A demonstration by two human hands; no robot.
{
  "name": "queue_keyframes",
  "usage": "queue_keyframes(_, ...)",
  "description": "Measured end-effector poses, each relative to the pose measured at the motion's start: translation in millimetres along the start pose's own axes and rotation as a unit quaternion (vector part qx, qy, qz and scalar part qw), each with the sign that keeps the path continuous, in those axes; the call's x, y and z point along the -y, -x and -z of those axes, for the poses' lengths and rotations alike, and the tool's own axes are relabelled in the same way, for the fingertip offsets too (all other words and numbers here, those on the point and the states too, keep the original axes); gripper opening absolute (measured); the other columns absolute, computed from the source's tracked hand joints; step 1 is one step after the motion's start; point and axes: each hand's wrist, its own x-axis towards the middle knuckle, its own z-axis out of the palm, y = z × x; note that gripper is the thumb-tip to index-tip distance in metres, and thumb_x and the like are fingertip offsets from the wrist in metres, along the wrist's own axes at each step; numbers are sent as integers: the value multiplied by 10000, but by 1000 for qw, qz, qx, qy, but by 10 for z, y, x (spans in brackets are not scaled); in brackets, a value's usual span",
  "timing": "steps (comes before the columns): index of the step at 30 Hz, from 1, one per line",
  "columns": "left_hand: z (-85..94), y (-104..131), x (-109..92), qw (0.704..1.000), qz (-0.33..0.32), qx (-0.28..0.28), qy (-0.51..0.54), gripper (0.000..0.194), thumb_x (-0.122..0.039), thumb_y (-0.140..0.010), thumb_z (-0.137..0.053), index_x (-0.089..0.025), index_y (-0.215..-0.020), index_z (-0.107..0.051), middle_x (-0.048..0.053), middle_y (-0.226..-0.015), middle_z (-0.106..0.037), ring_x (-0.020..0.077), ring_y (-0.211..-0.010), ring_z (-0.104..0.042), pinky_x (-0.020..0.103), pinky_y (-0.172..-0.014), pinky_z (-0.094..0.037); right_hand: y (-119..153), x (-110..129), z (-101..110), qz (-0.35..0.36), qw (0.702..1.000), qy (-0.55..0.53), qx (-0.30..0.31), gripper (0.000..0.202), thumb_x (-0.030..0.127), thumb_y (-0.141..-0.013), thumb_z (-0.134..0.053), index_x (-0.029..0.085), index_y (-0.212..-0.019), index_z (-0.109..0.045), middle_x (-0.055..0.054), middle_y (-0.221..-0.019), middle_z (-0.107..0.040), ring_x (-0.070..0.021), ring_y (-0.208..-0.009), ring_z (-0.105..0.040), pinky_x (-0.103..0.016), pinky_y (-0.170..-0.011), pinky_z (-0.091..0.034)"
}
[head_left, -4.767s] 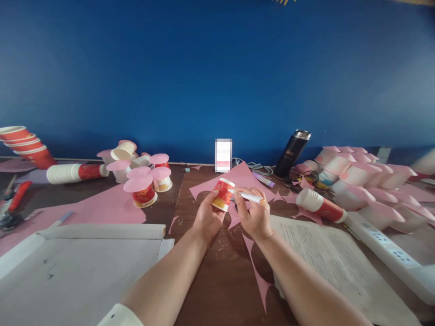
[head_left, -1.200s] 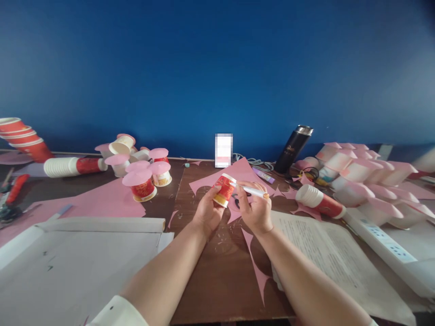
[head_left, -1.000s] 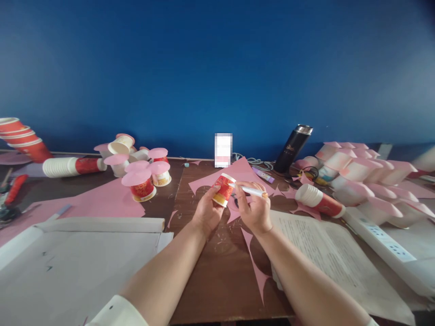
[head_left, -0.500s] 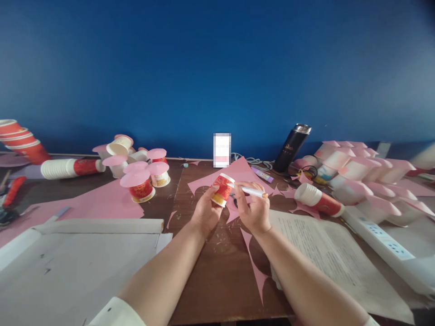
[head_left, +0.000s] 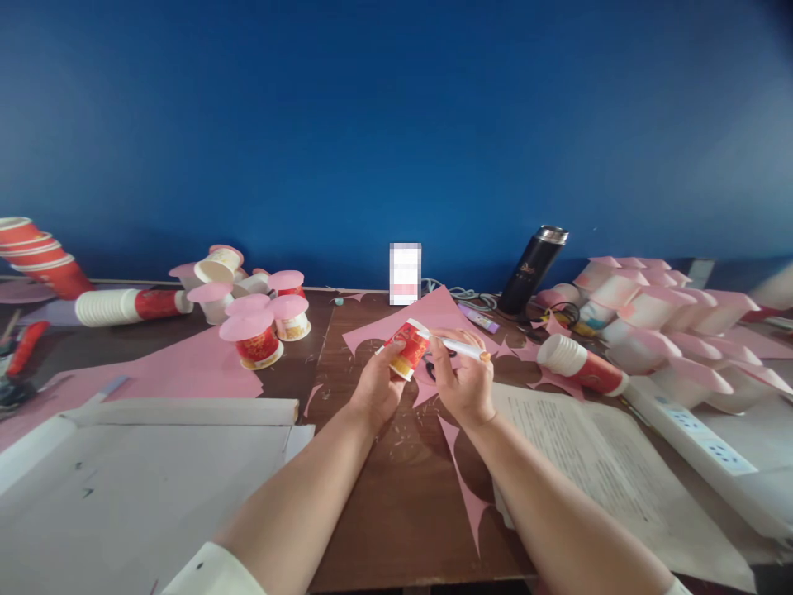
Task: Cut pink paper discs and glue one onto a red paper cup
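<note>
A red and gold paper cup [head_left: 409, 347] is tilted in my left hand [head_left: 377, 384], whose thumb and fingers grip it. My right hand [head_left: 466, 382] is closed around a white stick-like tool [head_left: 462, 349] with an orange end; its tip is at the cup's right edge. Behind the hands lies pink paper [head_left: 427, 310] with curved cut-outs. Dark scissor handles [head_left: 432, 368] show partly between the hands. To the left stand several cups with pink discs on top, one of them red [head_left: 258, 349].
A black thermos [head_left: 533, 268] leans by the blue wall, near a purple tube [head_left: 479, 320]. Stacked cups [head_left: 582, 364], a printed sheet [head_left: 595, 463] and a power strip [head_left: 700, 446] lie right. A white box [head_left: 154, 496] fills the left front.
The cup has turned and tilted slightly in my left hand. My right hand and the white tool have shifted a little to the right, showing more of the scissor handles.
</note>
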Motion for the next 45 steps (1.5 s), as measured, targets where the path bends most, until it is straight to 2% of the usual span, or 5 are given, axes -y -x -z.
queue_keyframes(24,8,12,-5,999,14,23,30,105,-126,-752,-648,-109,-851,-680,55,-841,-717,136,-784,-660,245,-832,-479,14,-7,-18,5,1000,10,16,137,227,-893,-525,207,-929,-656,-37,-899,-719,-184,-865,-647,-345,-876,-442)
queue_keyframes(38,38,-29,-1,999,10,4,49,129,-118,-717,-680,-121,-845,-670,66,-872,-717,154,-820,-669,260,-843,-497,12,-14,-17,11,1000,13,19,139,220,-892,-524,211,-931,-657,-40,-919,-719,-190,-878,-646,-350,-876,-441)
queue_keyframes(45,43,-40,-27,998,-3,-8,58,94,-114,-711,-679,-138,-800,-661,45,-818,-718,132,-754,-669,231,-769,-513,14,-16,-10,6,1000,17,12,130,231,-892,-529,203,-927,-651,-42,-891,-716,-184,-848,-650,-346,-865,-447)
